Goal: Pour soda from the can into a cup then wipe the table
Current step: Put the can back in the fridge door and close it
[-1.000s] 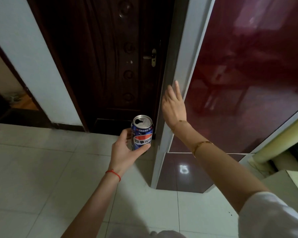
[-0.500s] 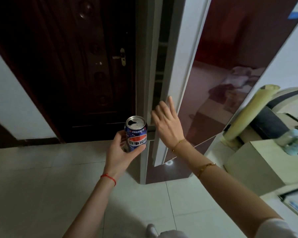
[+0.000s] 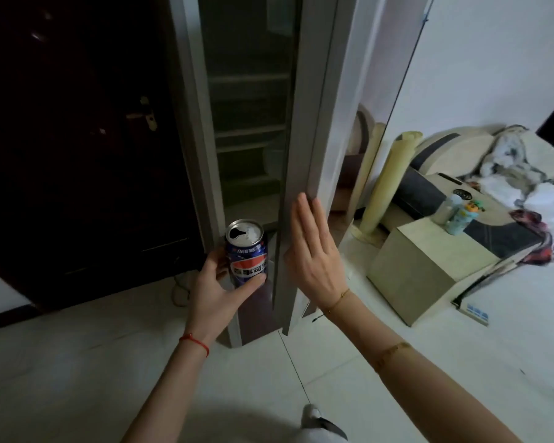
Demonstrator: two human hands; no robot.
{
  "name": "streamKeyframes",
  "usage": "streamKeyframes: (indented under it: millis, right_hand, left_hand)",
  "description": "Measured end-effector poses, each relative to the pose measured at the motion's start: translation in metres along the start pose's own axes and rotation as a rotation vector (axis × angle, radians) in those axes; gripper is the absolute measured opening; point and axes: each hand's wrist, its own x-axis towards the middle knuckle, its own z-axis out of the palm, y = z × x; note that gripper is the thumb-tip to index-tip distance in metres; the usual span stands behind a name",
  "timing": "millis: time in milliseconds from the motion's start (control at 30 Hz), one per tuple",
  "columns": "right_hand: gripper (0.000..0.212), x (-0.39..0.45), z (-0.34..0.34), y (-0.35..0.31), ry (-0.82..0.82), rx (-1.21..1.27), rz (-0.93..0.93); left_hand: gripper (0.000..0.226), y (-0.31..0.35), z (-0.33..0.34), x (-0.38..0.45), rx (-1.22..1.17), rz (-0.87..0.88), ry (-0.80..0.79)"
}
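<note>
In the head view, the left hand [image 3: 216, 284] gripped an opened blue aluminium soda can [image 3: 246, 253] with a red, white and blue logo, thumb across the front of the label and fingers curled behind it, holding it upright just left of the tall grey cabinet door [image 3: 304, 161]. The can's silver top showed its drinking hole open. A thin red string bracelet [image 3: 195, 342] circled the left wrist. The right hand [image 3: 311, 255] lay flat with straight fingers against the edge of that grey cabinet door, fingertips up, gripping nothing; a fine gold chain bracelet [image 3: 336, 302] sat at its wrist. Behind the door, left of its edge, the cabinet's pale shelves [image 3: 248, 103] stood open to view, dim inside. Farther left of the door was a dark brown wooden entry door [image 3: 77, 139] with a brass handle [image 3: 144, 116]. Right of the cabinet door, a rolled pale yellow mat [image 3: 387, 183] leaned upright, and beyond it a beige square side table [image 3: 419, 266] stood on the white tiled floor [image 3: 397, 362]. Two small bottles [image 3: 454, 215] stood near that table's far edge, against a sofa [image 3: 480, 193] heaped with crumpled clothes.
</note>
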Motion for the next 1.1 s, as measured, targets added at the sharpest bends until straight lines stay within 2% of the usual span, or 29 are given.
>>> streamKeyframes:
  millis: [67, 167, 333, 567, 667, 833, 1100]
  right_hand:
    - [0.077, -0.013, -0.008, 0.008, 0.019, 0.014, 0.054]
    - [0.075, -0.028, -0.024, 0.02, 0.031, 0.055, 0.136]
    - [0.087, -0.054, -0.051, 0.042, 0.028, 0.116, 0.227]
    - [0.099, -0.084, -0.091, 0.081, 0.029, 0.165, 0.355]
    - [0.095, -0.098, -0.105, 0.103, 0.043, 0.156, 0.405]
    - [0.074, -0.121, -0.128, 0.141, 0.057, 0.18, 0.545]
    - [0.057, -0.148, -0.164, 0.218, 0.113, 0.14, 0.627]
  left_hand:
    - [0.072, 0.007, 0.011, -0.001, -0.002, 0.009, -0.034]
    - [0.072, 0.015, 0.026, -0.003, -0.007, 0.019, -0.088]
    - [0.074, 0.026, 0.05, -0.011, -0.006, 0.064, -0.16]
    - [0.063, 0.043, 0.09, -0.029, -0.002, 0.091, -0.25]
    - [0.061, 0.053, 0.11, -0.037, 0.002, 0.103, -0.272]
    - [0.067, 0.07, 0.148, -0.054, -0.029, 0.121, -0.296]
    - [0.066, 0.101, 0.222, -0.084, -0.045, 0.151, -0.259]
